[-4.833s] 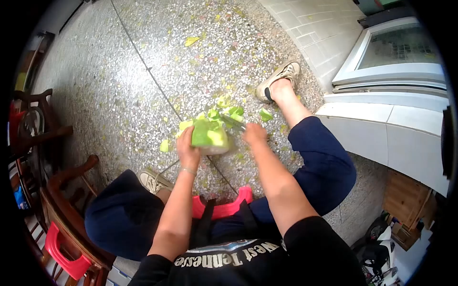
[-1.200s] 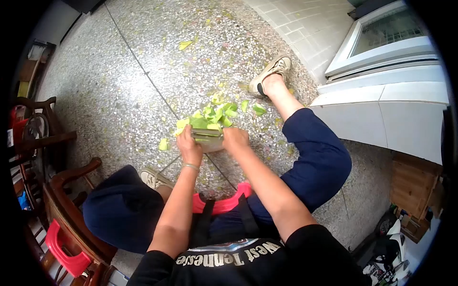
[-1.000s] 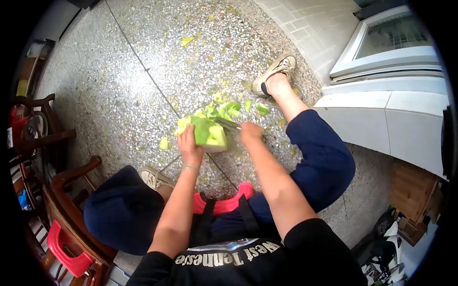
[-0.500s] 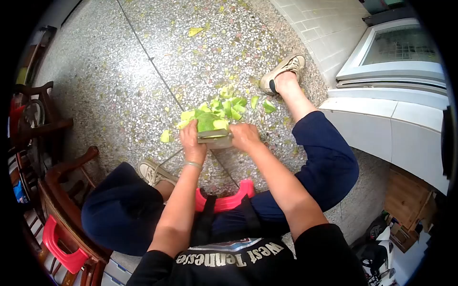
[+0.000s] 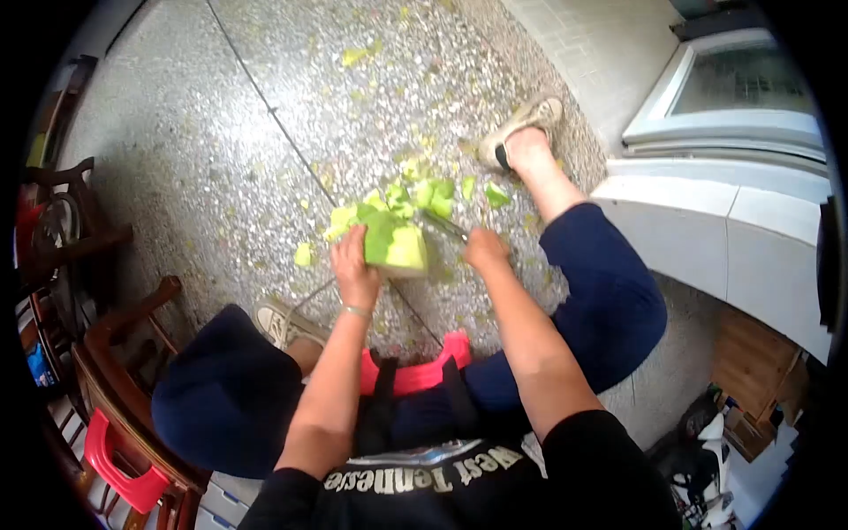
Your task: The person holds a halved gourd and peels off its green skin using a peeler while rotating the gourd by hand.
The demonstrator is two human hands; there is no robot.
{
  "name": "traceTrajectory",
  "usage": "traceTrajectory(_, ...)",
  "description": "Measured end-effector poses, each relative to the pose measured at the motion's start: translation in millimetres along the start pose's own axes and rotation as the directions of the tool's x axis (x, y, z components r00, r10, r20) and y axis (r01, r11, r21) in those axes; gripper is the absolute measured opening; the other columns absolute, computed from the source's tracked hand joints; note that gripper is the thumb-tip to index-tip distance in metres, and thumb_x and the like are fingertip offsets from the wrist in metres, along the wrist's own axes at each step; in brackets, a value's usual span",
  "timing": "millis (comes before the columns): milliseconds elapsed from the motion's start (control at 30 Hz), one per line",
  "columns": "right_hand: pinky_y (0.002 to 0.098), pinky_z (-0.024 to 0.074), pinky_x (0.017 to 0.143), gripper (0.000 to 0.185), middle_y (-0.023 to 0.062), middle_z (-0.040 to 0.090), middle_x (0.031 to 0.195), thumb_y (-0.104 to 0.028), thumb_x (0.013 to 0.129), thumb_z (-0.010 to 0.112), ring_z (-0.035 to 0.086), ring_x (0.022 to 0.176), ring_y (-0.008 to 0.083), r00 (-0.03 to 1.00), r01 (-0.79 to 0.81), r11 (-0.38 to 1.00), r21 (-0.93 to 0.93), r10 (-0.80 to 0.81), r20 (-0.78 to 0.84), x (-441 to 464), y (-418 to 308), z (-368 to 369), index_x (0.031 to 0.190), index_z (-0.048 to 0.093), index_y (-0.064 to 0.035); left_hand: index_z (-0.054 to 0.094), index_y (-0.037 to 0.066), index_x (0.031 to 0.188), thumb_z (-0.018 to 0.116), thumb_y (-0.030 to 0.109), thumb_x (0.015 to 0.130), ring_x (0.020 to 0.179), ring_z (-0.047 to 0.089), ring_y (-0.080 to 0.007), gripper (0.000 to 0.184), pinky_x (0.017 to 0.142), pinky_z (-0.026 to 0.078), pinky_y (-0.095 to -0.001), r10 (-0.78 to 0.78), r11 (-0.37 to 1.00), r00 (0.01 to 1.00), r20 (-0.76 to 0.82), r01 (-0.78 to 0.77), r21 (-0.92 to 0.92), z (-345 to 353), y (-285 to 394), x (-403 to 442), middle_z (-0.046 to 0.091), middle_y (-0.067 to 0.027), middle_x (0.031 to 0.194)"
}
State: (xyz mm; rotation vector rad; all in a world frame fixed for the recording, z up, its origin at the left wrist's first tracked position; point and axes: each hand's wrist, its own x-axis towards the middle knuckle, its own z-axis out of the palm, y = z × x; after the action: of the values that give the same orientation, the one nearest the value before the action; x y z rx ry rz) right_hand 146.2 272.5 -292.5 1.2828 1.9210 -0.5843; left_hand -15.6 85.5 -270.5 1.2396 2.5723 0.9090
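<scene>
My left hand (image 5: 355, 269) is closed against the left side of a large green fruit (image 5: 382, 237), whose right part shows a pale yellow-green cut face. In my right hand (image 5: 487, 251) is a knife (image 5: 446, 227), its blade pointing up and left, a little to the right of the fruit and apart from it. Just beyond the fruit lie several cut pieces of green peel (image 5: 437, 193). What the fruit rests on is mostly hidden.
Speckled floor (image 5: 212, 177) carries scattered yellow-green scraps. My shoes (image 5: 530, 119) stand at either side. Wooden chairs (image 5: 132, 327) are at the left, and a pale tiled ledge (image 5: 671, 212) with a framed window (image 5: 733, 97) is at the right. A pink plastic piece (image 5: 415, 375) lies before my lap.
The knife was held level across the near side of the fruit. My right hand has swung it away to the right, uncovering the pale cut face. My left hand stays on the fruit.
</scene>
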Motion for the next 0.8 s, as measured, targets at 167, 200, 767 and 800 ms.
traceTrajectory(167, 0.0426, 0.0475, 0.080, 0.027, 0.0186, 0.064, 0.091, -0.013, 0.071, 0.054, 0.061, 0.089, 0.0340, 0.959, 0.284, 0.939, 0.192, -0.273, -0.081, -33.8, -37.7, -28.8, 0.096, 0.065, -0.0122, 0.050, 0.001, 0.117, 0.056, -0.014, 0.062, 0.103, 0.049, -0.0358, 0.057, 0.090, 0.039, -0.0421, -0.007, 0.999, 0.998, -0.061, 0.005, -0.034, 0.3, 4.7, 13.0, 0.054, -0.0191, 0.113)
traceTrajectory(200, 0.0425, 0.0476, 0.079, 0.028, 0.0188, 0.064, 0.089, -0.012, 0.070, 0.054, 0.061, 0.088, 0.0337, 0.919, 0.394, 0.892, 0.221, -0.379, -0.108, -39.0, -44.2, -32.6, 0.096, 0.064, -0.0125, 0.050, 0.002, 0.117, 0.057, -0.012, 0.062, 0.103, 0.049, -0.0365, 0.057, 0.090, 0.039, -0.0424, -0.015, 1.000, 0.997, -0.078, 0.013, -0.022, 0.2, 3.3, 11.8, 0.053, -0.0200, 0.114)
traceTrajectory(767, 0.0389, 0.0483, 0.081, 0.023, 0.0184, 0.064, 0.097, -0.011, 0.074, 0.054, 0.061, 0.095, 0.0312, 0.991, 0.105, 0.993, 0.044, -0.101, -0.088, 38.3, -11.5, -19.1, 0.093, 0.067, -0.0071, 0.052, 0.001, 0.115, 0.059, -0.006, 0.067, 0.105, 0.050, -0.0354, 0.049, 0.090, 0.039, -0.0429, 0.006, 0.998, 0.999, -0.053, -0.009, -0.064, 3.7, -9.3, 2.4, 0.055, -0.0179, 0.113)
traceTrajectory(800, 0.0395, 0.0481, 0.081, 0.025, 0.0179, 0.063, 0.100, -0.011, 0.075, 0.054, 0.060, 0.097, 0.0310, 0.996, 0.084, 0.995, 0.057, -0.084, -0.019, 28.9, -19.2, -24.9, 0.095, 0.067, -0.0063, 0.052, 0.001, 0.115, 0.059, -0.006, 0.067, 0.105, 0.050, -0.0354, 0.049, 0.090, 0.039, -0.0429, -0.014, 0.998, 0.999, -0.043, 0.011, -0.061, 5.5, -10.9, 0.2, 0.055, -0.0179, 0.113)
